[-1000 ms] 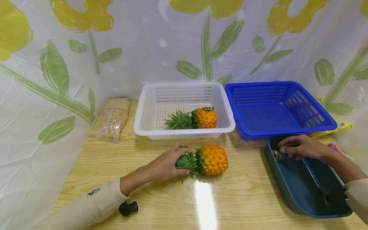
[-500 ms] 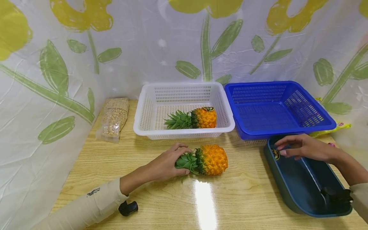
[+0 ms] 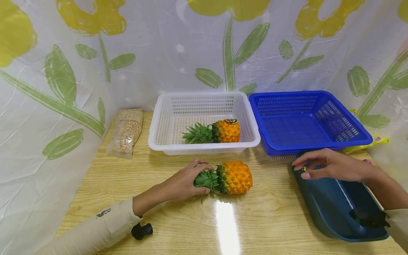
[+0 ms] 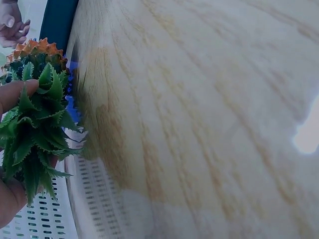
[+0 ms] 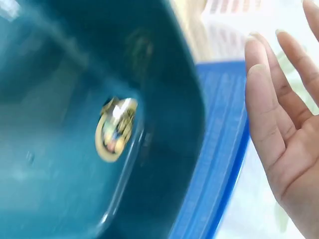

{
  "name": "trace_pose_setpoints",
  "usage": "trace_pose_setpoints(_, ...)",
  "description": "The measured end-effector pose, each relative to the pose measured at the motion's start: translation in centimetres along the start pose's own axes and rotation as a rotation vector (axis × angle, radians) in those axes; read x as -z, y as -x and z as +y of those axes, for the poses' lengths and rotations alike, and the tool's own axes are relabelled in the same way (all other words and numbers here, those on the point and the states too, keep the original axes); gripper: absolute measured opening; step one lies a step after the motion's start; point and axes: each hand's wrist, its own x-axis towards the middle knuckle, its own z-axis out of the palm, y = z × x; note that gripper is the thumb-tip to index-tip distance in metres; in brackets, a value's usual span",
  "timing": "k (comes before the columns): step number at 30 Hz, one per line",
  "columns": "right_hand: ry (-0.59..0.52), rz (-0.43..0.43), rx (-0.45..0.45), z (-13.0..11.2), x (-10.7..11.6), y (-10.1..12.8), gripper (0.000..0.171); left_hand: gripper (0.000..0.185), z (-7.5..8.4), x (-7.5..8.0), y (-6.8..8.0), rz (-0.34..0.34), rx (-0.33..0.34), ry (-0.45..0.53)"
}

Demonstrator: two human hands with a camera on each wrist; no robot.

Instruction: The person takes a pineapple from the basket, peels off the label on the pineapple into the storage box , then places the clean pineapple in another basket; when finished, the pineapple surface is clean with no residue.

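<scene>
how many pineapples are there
2. One pineapple lies on the wooden table, its green crown gripped by the left hand. The other pineapple lies on its side inside the white basket behind it. None shows elsewhere.

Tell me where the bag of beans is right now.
In the head view the bag of beans lies at the table's far left, against the curtain, just left of the white basket, away from both hands.
</scene>
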Motion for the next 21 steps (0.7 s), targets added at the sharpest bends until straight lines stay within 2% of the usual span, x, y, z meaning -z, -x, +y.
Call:
trace_pose_setpoints(5, -0.041, 0.008, 0.073, -1.4, -1.5, -1.7, 0.035, 0.063, 0.0, 0.1, 0.0, -0.002, 0.012, 0.002)
trace_pose_setpoints(10, -0.057, 0.071, 0.138, -2.4, -3.1, -3.7, 0.032, 0.063, 0.1, 0.2, 0.0, -0.008, 0.011, -0.001)
trace_pose_setpoints(17, -0.049, 0.195, 0.094, -4.2, -5.1, -6.2, 0.027, 0.064, 0.0, 0.2, -0.1, -0.011, 0.002, -0.004)
trace_pose_setpoints(21, -0.061, 0.232, 0.078, -4.5, -6.1, -7.4, 0.030, 0.064, 0.0, 0.2, -0.1, -0.013, 0.006, -0.008)
